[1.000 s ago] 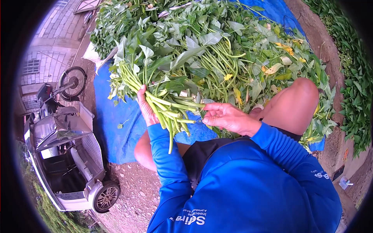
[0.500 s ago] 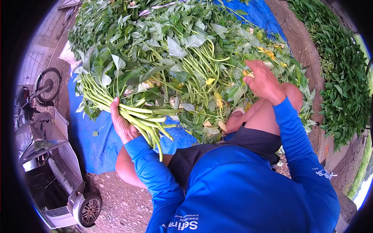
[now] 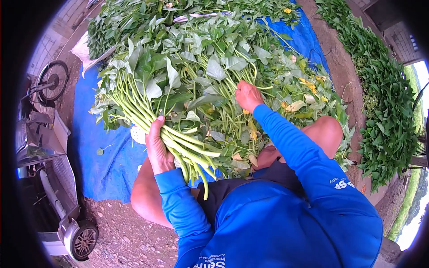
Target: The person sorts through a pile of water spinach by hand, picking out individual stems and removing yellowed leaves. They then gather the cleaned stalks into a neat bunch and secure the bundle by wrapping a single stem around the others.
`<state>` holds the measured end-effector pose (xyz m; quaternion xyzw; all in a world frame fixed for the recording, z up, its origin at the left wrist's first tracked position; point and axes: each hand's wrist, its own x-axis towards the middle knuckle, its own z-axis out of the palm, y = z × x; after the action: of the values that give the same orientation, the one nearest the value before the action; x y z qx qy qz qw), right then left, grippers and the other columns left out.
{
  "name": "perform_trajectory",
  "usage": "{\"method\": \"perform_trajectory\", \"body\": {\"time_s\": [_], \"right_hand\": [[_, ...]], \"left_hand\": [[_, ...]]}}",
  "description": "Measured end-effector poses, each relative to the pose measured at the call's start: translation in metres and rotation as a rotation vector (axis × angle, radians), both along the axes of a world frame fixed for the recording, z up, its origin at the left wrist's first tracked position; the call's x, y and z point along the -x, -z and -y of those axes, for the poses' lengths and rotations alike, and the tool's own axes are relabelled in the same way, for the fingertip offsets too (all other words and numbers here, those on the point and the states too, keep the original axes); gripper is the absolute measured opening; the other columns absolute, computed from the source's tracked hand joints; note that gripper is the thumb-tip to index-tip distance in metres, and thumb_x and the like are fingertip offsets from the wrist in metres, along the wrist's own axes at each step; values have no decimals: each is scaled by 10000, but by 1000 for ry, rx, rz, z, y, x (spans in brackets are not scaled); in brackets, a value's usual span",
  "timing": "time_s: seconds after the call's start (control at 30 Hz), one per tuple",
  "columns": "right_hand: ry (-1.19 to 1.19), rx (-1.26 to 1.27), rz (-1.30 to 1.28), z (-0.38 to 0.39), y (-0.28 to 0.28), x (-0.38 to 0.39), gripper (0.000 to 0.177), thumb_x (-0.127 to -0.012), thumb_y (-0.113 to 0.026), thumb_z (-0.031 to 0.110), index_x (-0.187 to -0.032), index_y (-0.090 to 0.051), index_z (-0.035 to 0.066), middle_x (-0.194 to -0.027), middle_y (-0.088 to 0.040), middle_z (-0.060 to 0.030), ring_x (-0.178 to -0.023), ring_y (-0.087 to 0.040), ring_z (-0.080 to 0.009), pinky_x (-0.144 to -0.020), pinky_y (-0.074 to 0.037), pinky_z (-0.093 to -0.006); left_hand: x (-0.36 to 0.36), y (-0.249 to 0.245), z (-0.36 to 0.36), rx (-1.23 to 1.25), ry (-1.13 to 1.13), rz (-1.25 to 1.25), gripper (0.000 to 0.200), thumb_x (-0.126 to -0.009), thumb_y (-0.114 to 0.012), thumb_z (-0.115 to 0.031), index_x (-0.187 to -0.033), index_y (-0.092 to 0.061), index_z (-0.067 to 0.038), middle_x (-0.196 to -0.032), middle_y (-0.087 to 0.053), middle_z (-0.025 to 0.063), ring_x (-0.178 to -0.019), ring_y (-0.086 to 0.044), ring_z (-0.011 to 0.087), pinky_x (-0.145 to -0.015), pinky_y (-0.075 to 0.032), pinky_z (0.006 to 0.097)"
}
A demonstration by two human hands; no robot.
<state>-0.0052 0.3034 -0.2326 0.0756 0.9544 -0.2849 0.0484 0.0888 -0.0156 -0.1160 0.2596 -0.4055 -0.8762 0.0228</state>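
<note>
My left hand (image 3: 159, 145) is wrapped round a thick bunch of water spinach (image 3: 138, 100). The cut stem ends fan out towards my lap, and the leaves point away from me. My right hand (image 3: 248, 96) is at the stems of the loose pile (image 3: 223, 80), fingers closed at a stem there; the fingertips are partly hidden. Broad arrow-shaped leaves lie just beyond that hand. Yellowed leaves (image 3: 308, 85) are scattered through the greens on the right.
The pile lies on a blue tarp (image 3: 107, 165). A bank of leafy greens (image 3: 384, 111) runs along the right. On the left stand a bicycle-type wheel (image 3: 52, 83) and a metal sidecar (image 3: 58, 187) with its own wheel (image 3: 84, 240). Gravelly ground (image 3: 129, 232) borders the tarp.
My right hand has moved left and forward from open air over the pile to the stems, and its fingers have closed. The left hand, still holding its bunch, has shifted slightly right.
</note>
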Motion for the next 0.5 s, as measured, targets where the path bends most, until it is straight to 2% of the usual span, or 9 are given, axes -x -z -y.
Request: {"method": "perform_trajectory", "body": {"time_s": [0.07, 0.13, 0.2, 0.27, 0.37, 0.47, 0.5], "right_hand": [[12, 86, 16, -11, -31, 9, 256, -992, -708, 282, -1118, -732, 61, -1144, -761, -254, -1088, -720, -457, -966, -562, -518], [-21, 132, 42, -28, -66, 26, 268, -979, -746, 300, -1111, -762, 68, -1093, -778, -224, -1031, -745, -383, -943, -568, -471], [-4, 318, 125, -46, -116, 44, 214, -986, -764, 248, -1036, -797, 42, -974, -777, -95, -913, -698, -200, -877, -560, -370], [41, 400, 153, -57, -187, 45, 182, -984, -769, 224, -1026, -795, 49, -926, -745, -25, -838, -654, -128, -747, -541, -321], [55, 485, 106, -81, -255, 44, 164, -974, -778, 217, -1057, -788, 75, -896, -709, 24, -769, -595, -71, -629, -471, -268], [47, 604, 25, -94, -296, 34, 176, -971, -781, 220, -1096, -778, 96, -893, -695, 44, -740, -564, -47, -575, -423, -248], [56, 660, -19, -96, -301, 34, 184, -969, -782, 194, -1112, -774, 80, -923, -707, 43, -749, -571, -47, -595, -431, -247]], "left_hand": [[3, 11, 5, 78, -9, 12, 295, -943, -790, -129, -1181, -676, 4, -997, -729, 92, -812, -734, 212, -758, -660, 361], [4, 9, 3, 100, 11, 49, 294, -939, -798, -142, -1161, -683, 13, -960, -725, 83, -775, -722, 203, -725, -644, 348], [5, 5, -1, 61, 22, 60, 298, -938, -798, -145, -1160, -681, 17, -948, -725, 81, -770, -721, 204, -719, -641, 349], [4, 0, -6, 72, 26, 54, 302, -938, -795, -148, -1163, -681, 19, -951, -729, 84, -784, -732, 211, -732, -645, 357], [3, 9, -10, 0, 82, 20, 301, -937, -787, -131, -1163, -676, 33, -971, -743, 106, -799, -747, 234, -746, -662, 373], [1, 12, -16, 11, 140, 21, 325, -930, -772, -107, -1189, -658, 53, -983, -743, 130, -797, -758, 239, -724, -668, 364], [2, 13, -23, 25, 114, -17, 322, -927, -766, -94, -1188, -656, 59, -961, -739, 123, -793, -757, 233, -720, -670, 364]]}}
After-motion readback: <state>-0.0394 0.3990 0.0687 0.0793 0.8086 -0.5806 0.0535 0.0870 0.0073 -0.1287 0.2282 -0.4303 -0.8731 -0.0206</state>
